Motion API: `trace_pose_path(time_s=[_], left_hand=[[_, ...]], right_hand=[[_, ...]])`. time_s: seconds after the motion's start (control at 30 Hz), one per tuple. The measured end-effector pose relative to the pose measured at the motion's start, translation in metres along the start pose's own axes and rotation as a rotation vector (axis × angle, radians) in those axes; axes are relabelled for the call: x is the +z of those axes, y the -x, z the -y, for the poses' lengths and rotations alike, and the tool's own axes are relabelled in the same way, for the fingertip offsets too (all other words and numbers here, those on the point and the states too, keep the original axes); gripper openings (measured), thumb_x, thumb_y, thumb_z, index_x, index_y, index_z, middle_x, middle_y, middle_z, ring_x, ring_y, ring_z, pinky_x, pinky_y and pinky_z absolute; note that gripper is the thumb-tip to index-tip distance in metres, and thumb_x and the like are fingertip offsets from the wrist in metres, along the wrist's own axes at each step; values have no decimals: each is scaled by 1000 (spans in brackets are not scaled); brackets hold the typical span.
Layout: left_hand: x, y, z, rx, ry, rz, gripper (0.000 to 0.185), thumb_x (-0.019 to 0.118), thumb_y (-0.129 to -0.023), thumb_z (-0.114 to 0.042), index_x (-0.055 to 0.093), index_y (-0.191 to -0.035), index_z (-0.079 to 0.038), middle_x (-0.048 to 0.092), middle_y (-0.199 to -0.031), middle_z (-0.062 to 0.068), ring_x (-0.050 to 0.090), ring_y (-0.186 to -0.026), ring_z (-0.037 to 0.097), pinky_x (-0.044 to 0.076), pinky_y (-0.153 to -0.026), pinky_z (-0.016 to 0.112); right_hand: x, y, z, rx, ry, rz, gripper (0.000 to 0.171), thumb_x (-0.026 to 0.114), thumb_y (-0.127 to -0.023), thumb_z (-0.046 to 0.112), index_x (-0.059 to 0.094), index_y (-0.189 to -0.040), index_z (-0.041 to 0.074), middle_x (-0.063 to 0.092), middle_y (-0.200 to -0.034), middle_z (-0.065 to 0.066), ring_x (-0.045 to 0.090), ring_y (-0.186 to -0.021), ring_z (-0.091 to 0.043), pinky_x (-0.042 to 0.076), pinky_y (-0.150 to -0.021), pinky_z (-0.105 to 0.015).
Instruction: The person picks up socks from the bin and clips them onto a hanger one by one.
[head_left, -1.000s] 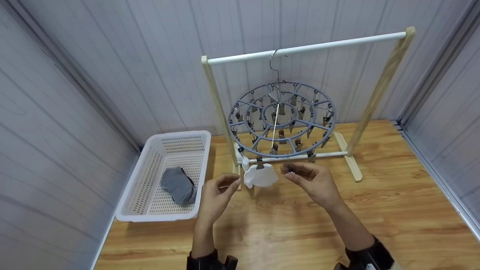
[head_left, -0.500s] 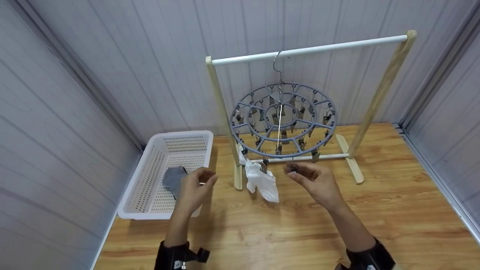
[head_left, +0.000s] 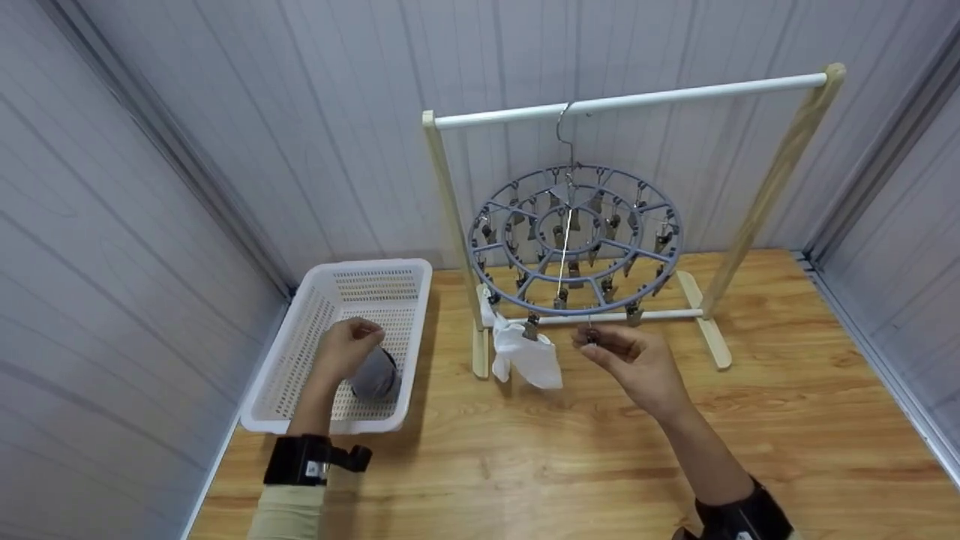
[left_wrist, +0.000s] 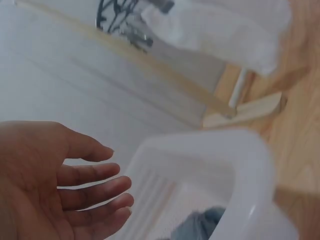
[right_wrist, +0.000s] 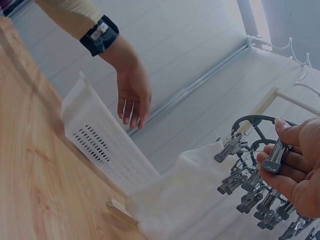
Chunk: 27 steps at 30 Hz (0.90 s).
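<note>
Grey sock (head_left: 374, 376) lies bunched in the white basket (head_left: 300, 341), near its front right corner, on the wooden floor at the left side; left hand (head_left: 343, 349) hangs right over the sock with fingers loosely spread and relaxed, holding nothing, and from the head view can't tell if the fingertips touch the fabric; left wrist view shows the same hand (left_wrist: 45, 185) open, fingers (left_wrist: 95, 172) apart and slightly bent, above the basket (left_wrist: 250, 170) with a bit of the sock (left_wrist: 202, 227) below. Right hand (head_left: 637, 364) is out in front of the round clip hanger (head_left: 576, 240), thumb and fingers pinching one metal clip (head_left: 591, 335) that dangles from the near rim; right wrist view shows this hand (right_wrist: 295, 165) with fingers curled round the clip (right_wrist: 276, 155). White sock (head_left: 526, 356) hangs pinned by a neighbouring clip on the hanger's near left edge, just left of the right hand, not touched by either hand. Hanger hooks onto the white rail (head_left: 630, 97) of a wooden rack (head_left: 780, 180) standing on the floor (head_left: 600, 465) against grey panelled walls (head_left: 225, 112). Black bands sit on both wrists, a beige sleeve behind the left one
</note>
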<state>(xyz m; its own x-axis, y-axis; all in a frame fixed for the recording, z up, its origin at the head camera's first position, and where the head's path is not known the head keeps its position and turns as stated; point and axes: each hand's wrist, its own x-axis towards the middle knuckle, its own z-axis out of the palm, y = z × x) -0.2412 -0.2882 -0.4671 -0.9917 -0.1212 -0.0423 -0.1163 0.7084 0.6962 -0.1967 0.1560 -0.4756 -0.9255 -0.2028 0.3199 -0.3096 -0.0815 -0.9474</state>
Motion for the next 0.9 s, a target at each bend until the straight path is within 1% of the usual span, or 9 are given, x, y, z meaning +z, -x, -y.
trace_pose_path(time_s=[0.1, 0.23, 0.3, 0.4, 0.47, 0.57, 0.7, 0.77, 0.9], left_hand=[[-3, -11, 12, -66, -11, 26, 30, 67, -102, -21, 73, -117, 3, 73, -110, 21, 70, -97, 33, 56, -77, 39], [-7, -23, 28, -140, -43, 70, 37, 64, -102, -23, 69, -121, 7, 70, -117, 26, 68, -97, 33, 57, -77, 40], [-10, -27, 36, -156, -74, 79, 41, 62, -100, -24, 68, -121, 10, 69, -118, 28, 67, -98, 35, 58, -78, 42], [-13, -32, 45, -180, -113, 88, 43, 59, -98, -22, 66, -122, 13, 68, -117, 29, 66, -100, 37, 58, -82, 44], [-15, -35, 50, -198, -139, 99, 43, 57, -95, -20, 66, -121, 14, 68, -113, 28, 65, -98, 37, 57, -81, 44], [-15, -36, 54, -238, -158, 117, 43, 56, -92, -17, 65, -120, 14, 67, -108, 26, 64, -94, 35, 56, -78, 41], [-16, -40, 58, -296, -169, 136, 42, 58, -94, -17, 62, -120, 15, 62, -101, 21, 61, -89, 32, 57, -76, 41], [-16, -42, 59, -318, -175, 148, 38, 59, -95, -18, 60, -116, 14, 60, -96, 18, 61, -87, 31, 58, -76, 42], [-17, -45, 59, -324, -213, 166, 27, 60, -95, -19, 60, -99, 8, 58, -86, 14, 60, -79, 28, 57, -70, 39]], right_hand=[[0, 0, 0, -4, -2, 3, 32, 75, -96, -2, 71, -126, -11, 76, -117, -23, 75, -109, -32, 59, -94, -38], [-1, 0, 2, -5, 0, 0, 30, 75, -97, 0, 73, -126, -5, 75, -118, -23, 73, -110, -38, 59, -94, -39], [-1, 0, 3, -5, 2, -1, 30, 76, -97, 1, 74, -126, -3, 76, -118, -23, 73, -110, -37, 59, -94, -39], [0, -1, 4, -5, 7, -4, 29, 76, -96, 1, 75, -125, -2, 76, -117, -22, 75, -109, -30, 59, -94, -39], [0, -1, 5, -4, 6, -4, 29, 76, -96, 0, 75, -125, -2, 76, -117, -22, 76, -108, -27, 59, -94, -39], [0, -1, 5, 0, 7, -2, 28, 76, -96, 1, 75, -124, -2, 75, -117, -24, 76, -107, -25, 60, -93, -39], [0, -1, 6, 8, 23, 0, 28, 76, -97, 3, 75, -124, 0, 76, -117, -23, 76, -106, -25, 60, -93, -37], [0, 0, 6, 10, 29, 0, 28, 76, -97, 4, 76, -125, 1, 76, -117, -21, 76, -107, -25, 60, -93, -37], [0, 0, 6, 10, 23, -1, 28, 76, -97, 3, 75, -125, 0, 77, -117, -19, 76, -107, -25, 60, -93, -38]])
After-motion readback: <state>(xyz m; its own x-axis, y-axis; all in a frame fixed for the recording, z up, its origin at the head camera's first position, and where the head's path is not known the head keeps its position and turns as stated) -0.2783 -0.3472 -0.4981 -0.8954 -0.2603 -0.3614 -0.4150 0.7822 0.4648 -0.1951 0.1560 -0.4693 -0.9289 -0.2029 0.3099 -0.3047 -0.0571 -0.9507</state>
